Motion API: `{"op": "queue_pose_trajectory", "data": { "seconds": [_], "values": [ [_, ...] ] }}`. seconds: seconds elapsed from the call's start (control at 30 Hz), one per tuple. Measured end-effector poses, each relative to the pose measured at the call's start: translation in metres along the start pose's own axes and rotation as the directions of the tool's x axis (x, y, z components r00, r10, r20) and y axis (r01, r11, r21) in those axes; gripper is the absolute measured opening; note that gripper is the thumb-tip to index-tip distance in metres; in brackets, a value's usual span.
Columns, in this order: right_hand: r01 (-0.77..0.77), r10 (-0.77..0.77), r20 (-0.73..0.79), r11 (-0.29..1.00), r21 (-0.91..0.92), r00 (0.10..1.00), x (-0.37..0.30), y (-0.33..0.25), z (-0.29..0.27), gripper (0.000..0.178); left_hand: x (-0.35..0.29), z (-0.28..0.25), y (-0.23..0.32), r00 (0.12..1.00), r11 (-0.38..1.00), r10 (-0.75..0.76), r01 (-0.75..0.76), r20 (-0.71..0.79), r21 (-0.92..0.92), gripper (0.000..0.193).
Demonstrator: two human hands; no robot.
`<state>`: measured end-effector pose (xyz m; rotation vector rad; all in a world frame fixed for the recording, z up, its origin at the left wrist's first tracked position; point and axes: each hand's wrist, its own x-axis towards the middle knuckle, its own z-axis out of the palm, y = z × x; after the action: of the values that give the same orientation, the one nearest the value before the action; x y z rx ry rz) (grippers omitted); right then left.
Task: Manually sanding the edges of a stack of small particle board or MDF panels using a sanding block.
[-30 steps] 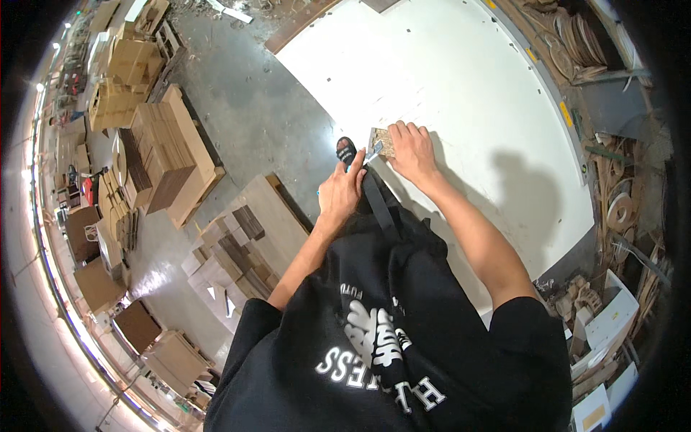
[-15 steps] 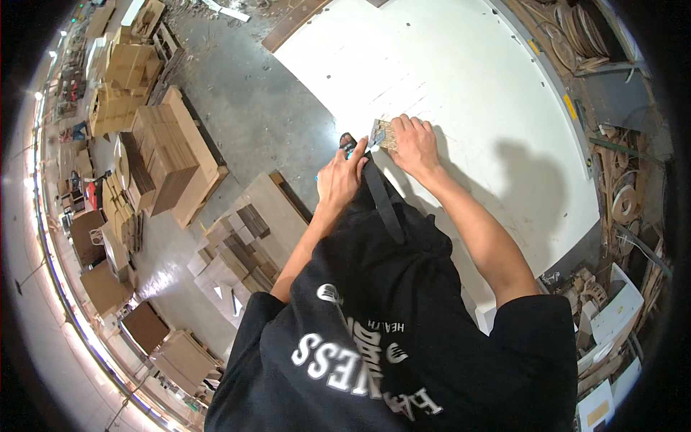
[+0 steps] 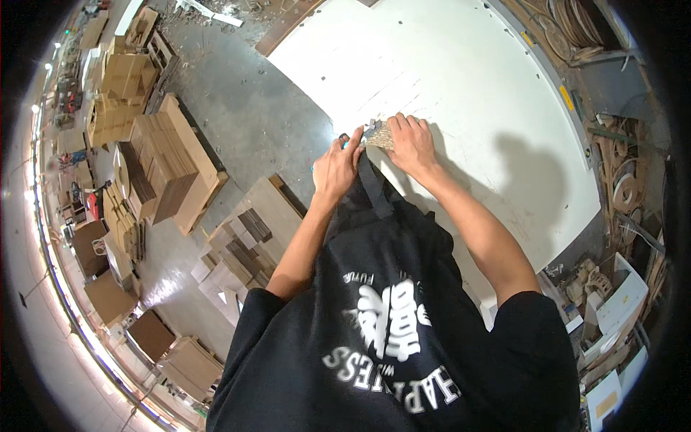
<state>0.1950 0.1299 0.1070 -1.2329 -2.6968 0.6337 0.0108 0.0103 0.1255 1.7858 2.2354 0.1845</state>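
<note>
My right hand (image 3: 412,144) holds a small piece of speckled brown chipboard (image 3: 380,136) by its right end, fingers curled over it, at the near left edge of the white tabletop (image 3: 461,86). A small grey metal fitting (image 3: 372,127) shows at the chipboard's left end. Close beside it, my left hand (image 3: 335,169) is closed around a tool with black and blue parts (image 3: 345,140). Its fingers cover most of that tool, so its kind is unclear. The left index finger points toward the fitting; whether the tool touches it is hidden.
Left of the table, flat brown boards (image 3: 162,158) are stacked on a pallet. Nearer me lies a low stack of board offcuts (image 3: 245,245). A metal rail (image 3: 551,68) edges the far right of the table, with coiled edging rolls (image 3: 576,29) and scrap beyond.
The left hand has shifted slightly and now covers more of the tool. More of the chipboard's face shows, and less of the grey fitting. The right hand keeps its hold.
</note>
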Motion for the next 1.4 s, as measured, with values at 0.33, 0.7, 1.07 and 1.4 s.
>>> {"op": "queue_pose_trajectory", "data": {
  "seconds": [0.33,0.7,1.07,1.4],
  "values": [
    [-0.020,0.020,-0.012,1.000,0.015,1.000,0.000,0.000,0.002,0.054,0.003,-0.004,-0.003,0.997,0.999,-0.011,0.013,0.072,-0.029,0.048],
    [0.043,-0.043,-0.023,0.999,-0.007,0.999,-0.003,-0.002,0.002,0.053,0.092,-0.002,-0.029,0.992,0.985,-0.124,0.126,0.022,-0.122,0.046],
    [0.060,-0.061,-0.025,0.998,-0.023,0.998,0.000,-0.002,0.001,0.055,0.137,0.051,-0.039,0.995,0.795,-0.061,-0.002,-0.084,-0.606,0.046],
    [0.067,-0.068,-0.030,0.997,-0.033,0.997,-0.001,-0.004,0.000,0.053,-0.090,0.096,-0.128,0.902,0.731,-0.424,0.395,0.083,-0.556,0.040]
  ]
}}
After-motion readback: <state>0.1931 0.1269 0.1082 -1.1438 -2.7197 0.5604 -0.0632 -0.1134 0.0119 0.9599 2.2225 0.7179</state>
